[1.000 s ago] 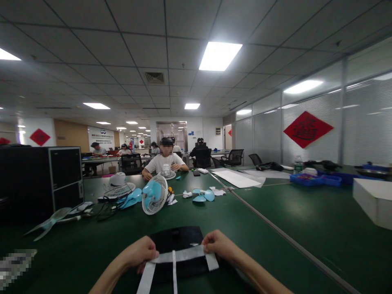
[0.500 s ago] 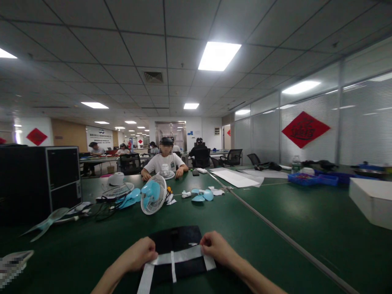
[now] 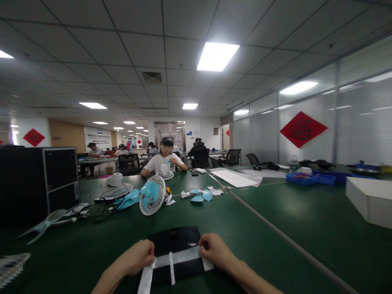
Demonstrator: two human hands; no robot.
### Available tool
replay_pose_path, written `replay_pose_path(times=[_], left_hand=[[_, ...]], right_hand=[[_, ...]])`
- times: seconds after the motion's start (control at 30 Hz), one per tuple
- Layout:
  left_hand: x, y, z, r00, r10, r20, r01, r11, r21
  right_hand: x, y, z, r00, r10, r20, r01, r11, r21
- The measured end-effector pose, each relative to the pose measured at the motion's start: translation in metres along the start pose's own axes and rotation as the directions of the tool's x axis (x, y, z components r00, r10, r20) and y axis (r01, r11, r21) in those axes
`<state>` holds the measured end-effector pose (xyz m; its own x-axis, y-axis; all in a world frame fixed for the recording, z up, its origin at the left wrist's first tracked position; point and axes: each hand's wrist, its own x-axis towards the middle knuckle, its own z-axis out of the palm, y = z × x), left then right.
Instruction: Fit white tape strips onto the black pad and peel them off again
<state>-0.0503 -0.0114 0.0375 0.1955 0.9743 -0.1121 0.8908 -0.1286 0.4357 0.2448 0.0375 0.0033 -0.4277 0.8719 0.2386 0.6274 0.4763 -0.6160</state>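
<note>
A black cloth lies flat on the green table right in front of me. A pale grey strap runs across its near part, with shorter straps hanging off it toward me. My left hand is closed in a pinch on the strap's left end. My right hand is closed on the strap's right end. Both hands rest low over the cloth.
Small fans, blue fan blades and cables lie further back. A black cabinet stands at the left, a white box at the right. A person sits across the table; others sit behind.
My hands have drawn slightly closer together on the strap. The view has drifted a little to the right.
</note>
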Motion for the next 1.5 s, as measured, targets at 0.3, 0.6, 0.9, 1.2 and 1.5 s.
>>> replay_pose_path(times=[0.3, 0.6, 0.9, 1.2, 1.5], left_hand=[[-0.003, 0.001, 0.002, 0.999, 0.013, -0.037, -0.008, 0.990, 0.139], [-0.002, 0.019, 0.009, 0.971, 0.238, -0.025, -0.232, 0.962, 0.143], [-0.001, 0.028, 0.013, 0.964, 0.261, -0.050, -0.257, 0.963, 0.079], [0.009, 0.021, 0.019, 0.962, 0.261, -0.076, -0.259, 0.965, 0.037], [0.015, 0.014, 0.024, 0.967, 0.242, -0.081, -0.238, 0.969, 0.060]], right_hand=[[-0.005, -0.012, -0.006, 1.000, 0.029, -0.002, -0.029, 0.997, -0.072], [-0.003, -0.006, -0.002, 1.000, -0.007, -0.023, 0.005, 0.994, -0.110], [-0.003, -0.018, 0.008, 0.972, -0.220, 0.084, 0.230, 0.962, -0.146], [0.001, -0.057, 0.037, 0.883, -0.392, 0.258, 0.454, 0.851, -0.264], [-0.011, -0.042, 0.061, 0.826, -0.487, 0.283, 0.563, 0.708, -0.426]])
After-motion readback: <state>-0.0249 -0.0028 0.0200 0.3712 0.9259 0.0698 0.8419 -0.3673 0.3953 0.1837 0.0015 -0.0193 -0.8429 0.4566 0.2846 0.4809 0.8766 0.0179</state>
